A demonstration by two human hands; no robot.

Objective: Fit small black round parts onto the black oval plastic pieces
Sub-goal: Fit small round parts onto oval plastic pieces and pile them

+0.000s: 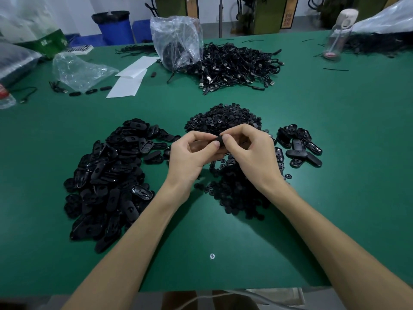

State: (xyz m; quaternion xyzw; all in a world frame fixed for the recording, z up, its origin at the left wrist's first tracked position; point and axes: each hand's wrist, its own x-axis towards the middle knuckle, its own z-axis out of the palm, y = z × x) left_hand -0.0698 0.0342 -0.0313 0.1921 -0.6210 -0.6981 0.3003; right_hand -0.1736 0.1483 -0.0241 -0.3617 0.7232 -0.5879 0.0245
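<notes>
Both hands meet above the middle of the green table point(335, 198). My left hand point(192, 157) grips a black oval plastic piece point(220, 140), mostly hidden by the fingers. My right hand point(248, 151) pinches at the same piece from the right; whether a small round part sits between its fingertips is hidden. A big heap of black oval pieces point(107, 182) lies on the left. Small black round parts point(225, 119) are piled behind and under my hands. A small group of oval pieces point(299, 146) lies to the right.
A tangle of black cables point(234, 66) lies at the back centre beside a clear plastic bag point(176, 41). White paper sheets point(131, 77) and another bag point(76, 70) sit back left. A bottle point(337, 34) stands back right. A screw head point(212, 256) shows near the front edge.
</notes>
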